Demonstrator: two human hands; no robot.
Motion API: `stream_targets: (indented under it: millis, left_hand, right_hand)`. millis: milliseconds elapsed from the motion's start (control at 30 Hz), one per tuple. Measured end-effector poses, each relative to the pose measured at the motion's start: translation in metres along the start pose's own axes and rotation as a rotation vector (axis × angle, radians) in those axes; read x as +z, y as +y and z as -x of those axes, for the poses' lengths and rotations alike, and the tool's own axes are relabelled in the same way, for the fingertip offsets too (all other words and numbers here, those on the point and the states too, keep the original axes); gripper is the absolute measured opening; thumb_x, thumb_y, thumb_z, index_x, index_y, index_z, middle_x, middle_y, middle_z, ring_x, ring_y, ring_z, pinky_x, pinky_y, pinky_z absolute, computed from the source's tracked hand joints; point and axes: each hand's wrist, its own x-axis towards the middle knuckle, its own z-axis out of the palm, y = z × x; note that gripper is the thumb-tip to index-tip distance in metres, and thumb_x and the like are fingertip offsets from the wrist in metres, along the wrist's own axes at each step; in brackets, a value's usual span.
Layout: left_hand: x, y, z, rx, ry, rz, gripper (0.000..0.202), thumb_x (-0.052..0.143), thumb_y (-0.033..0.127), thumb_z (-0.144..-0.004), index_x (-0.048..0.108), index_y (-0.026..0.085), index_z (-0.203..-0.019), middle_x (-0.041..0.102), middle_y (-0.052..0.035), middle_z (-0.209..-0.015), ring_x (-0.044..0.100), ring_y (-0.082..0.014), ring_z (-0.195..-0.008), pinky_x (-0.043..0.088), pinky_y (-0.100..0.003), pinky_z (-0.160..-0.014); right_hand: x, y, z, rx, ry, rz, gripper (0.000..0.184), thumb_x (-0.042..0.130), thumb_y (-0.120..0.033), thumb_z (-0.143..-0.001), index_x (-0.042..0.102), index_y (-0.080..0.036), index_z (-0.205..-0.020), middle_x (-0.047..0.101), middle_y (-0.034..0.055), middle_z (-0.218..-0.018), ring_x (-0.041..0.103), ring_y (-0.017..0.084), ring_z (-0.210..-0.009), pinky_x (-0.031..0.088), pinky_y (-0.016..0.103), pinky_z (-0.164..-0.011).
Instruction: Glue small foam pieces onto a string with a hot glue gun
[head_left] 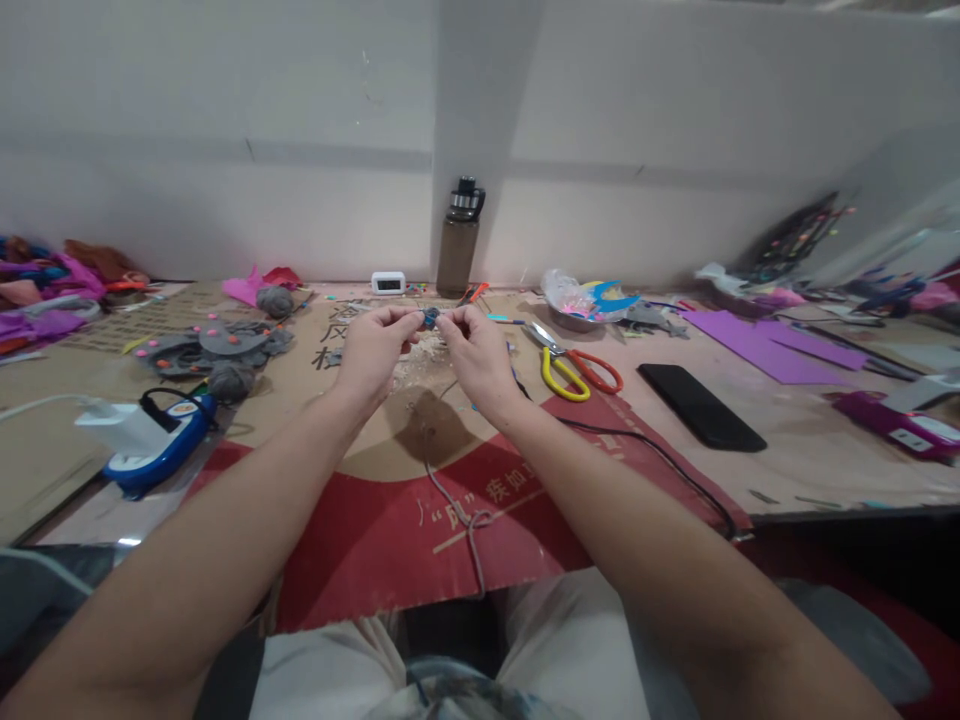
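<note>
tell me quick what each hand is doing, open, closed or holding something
Left hand: closed, pinching one side of a small blue piece.
Right hand: closed, pinching the other side of the small blue piece.

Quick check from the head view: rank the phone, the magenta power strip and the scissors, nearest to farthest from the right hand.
From the right hand:
1. Scissors, just to its right.
2. Black phone, right of the scissors.
3. Magenta power strip, near the picture's right edge.

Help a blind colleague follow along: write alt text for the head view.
A person's left hand and right hand hold a small blue piece over printed cardboard. Scissors and a phone lie to the right; a bottle stands behind.
</note>
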Motion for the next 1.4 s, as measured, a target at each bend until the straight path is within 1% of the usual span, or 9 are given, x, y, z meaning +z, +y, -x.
stream_targets:
  millis: [433, 600, 700, 800, 967, 1067, 1167, 1300, 1400]
  left_hand:
    - [0.004, 0.003, 0.004, 0.048, -0.034, -0.027, 0.009, 0.064, 0.021, -0.070, 0.060, 0.016, -0.063, 0.054, 0.0011, -0.059, 0.043, -0.0062, -0.050, 0.035, -0.021, -0.049]
    - [0.003, 0.004, 0.003, -0.019, -0.158, 0.071, 0.007, 0.064, 0.018, -0.070, 0.061, 0.015, -0.064, 0.053, 0.0010, -0.059, 0.042, -0.0052, -0.050, 0.036, -0.019, -0.050]
    - [0.000, 0.003, 0.000, -0.063, -0.240, 0.128, 0.006, 0.065, 0.018, -0.069, 0.062, 0.014, -0.066, 0.055, 0.0001, -0.063, 0.044, -0.0048, -0.050, 0.038, -0.019, -0.051]
    - [-0.004, 0.004, -0.003, -0.118, -0.309, 0.112, 0.008, 0.067, 0.021, -0.069, 0.066, 0.013, -0.071, 0.059, -0.0016, -0.066, 0.046, -0.0047, -0.053, 0.040, -0.019, -0.054]
    - [-0.011, 0.007, -0.004, -0.184, -0.423, 0.123, 0.018, 0.067, 0.026, -0.070, 0.069, 0.013, -0.083, 0.065, -0.0067, -0.079, 0.055, -0.0071, -0.061, 0.045, -0.020, -0.059]
    - [-0.012, 0.006, -0.005, -0.177, -0.420, 0.099, 0.022, 0.067, 0.031, -0.071, 0.068, 0.014, -0.085, 0.065, -0.0074, -0.079, 0.057, -0.0086, -0.061, 0.045, -0.020, -0.057]
    - [-0.011, 0.004, -0.006, -0.127, -0.393, -0.008, 0.022, 0.069, 0.034, -0.069, 0.069, 0.014, -0.077, 0.064, -0.0070, -0.074, 0.054, -0.0084, -0.057, 0.043, -0.020, -0.053]
    - [-0.009, 0.003, -0.006, -0.006, -0.352, -0.188, 0.017, 0.068, 0.032, -0.069, 0.067, 0.015, -0.065, 0.060, -0.0036, -0.060, 0.050, -0.0080, -0.052, 0.039, -0.019, -0.050]
    - [-0.010, 0.004, -0.006, 0.031, -0.352, -0.251, 0.017, 0.066, 0.031, -0.070, 0.066, 0.016, -0.062, 0.058, -0.0022, -0.057, 0.048, -0.0076, -0.049, 0.038, -0.019, -0.049]
  right_hand:
    - [-0.006, -0.004, 0.000, -0.007, 0.036, 0.216, 0.016, 0.049, -0.033, -0.083, 0.049, -0.020, -0.074, 0.054, 0.0025, -0.074, 0.050, 0.014, -0.073, 0.038, 0.028, -0.066]
    - [-0.010, -0.006, -0.001, 0.003, 0.032, 0.156, 0.014, 0.050, -0.031, -0.082, 0.054, -0.018, -0.081, 0.057, 0.0019, -0.077, 0.049, 0.012, -0.070, 0.037, 0.026, -0.065]
    - [-0.014, -0.006, -0.003, 0.017, -0.038, 0.093, 0.017, 0.049, -0.031, -0.082, 0.058, -0.017, -0.085, 0.056, 0.0004, -0.074, 0.047, 0.012, -0.067, 0.036, 0.025, -0.063]
    - [-0.019, -0.005, -0.005, 0.068, -0.069, 0.073, 0.019, 0.050, -0.032, -0.081, 0.058, -0.016, -0.074, 0.050, -0.0021, -0.064, 0.042, 0.010, -0.060, 0.033, 0.025, -0.058]
    - [-0.025, -0.002, -0.006, 0.086, -0.042, 0.106, 0.020, 0.051, -0.030, -0.079, 0.053, -0.017, -0.064, 0.042, -0.0040, -0.057, 0.036, 0.009, -0.054, 0.028, 0.025, -0.055]
    - [-0.026, -0.002, -0.003, 0.065, -0.054, 0.151, 0.018, 0.050, -0.030, -0.078, 0.055, -0.018, -0.066, 0.043, -0.0037, -0.056, 0.037, 0.010, -0.054, 0.028, 0.025, -0.055]
    - [-0.024, -0.003, -0.001, 0.012, -0.057, 0.193, 0.016, 0.050, -0.029, -0.078, 0.055, -0.018, -0.068, 0.047, -0.0025, -0.059, 0.040, 0.010, -0.057, 0.030, 0.025, -0.057]
    - [-0.019, 0.000, 0.000, -0.023, -0.091, 0.224, 0.013, 0.049, -0.028, -0.077, 0.055, -0.019, -0.070, 0.051, -0.0017, -0.062, 0.042, 0.011, -0.059, 0.031, 0.025, -0.058]
    - [-0.018, 0.002, 0.000, -0.005, -0.116, 0.220, 0.014, 0.049, -0.028, -0.076, 0.056, -0.019, -0.068, 0.050, -0.0020, -0.061, 0.041, 0.011, -0.058, 0.031, 0.025, -0.058]
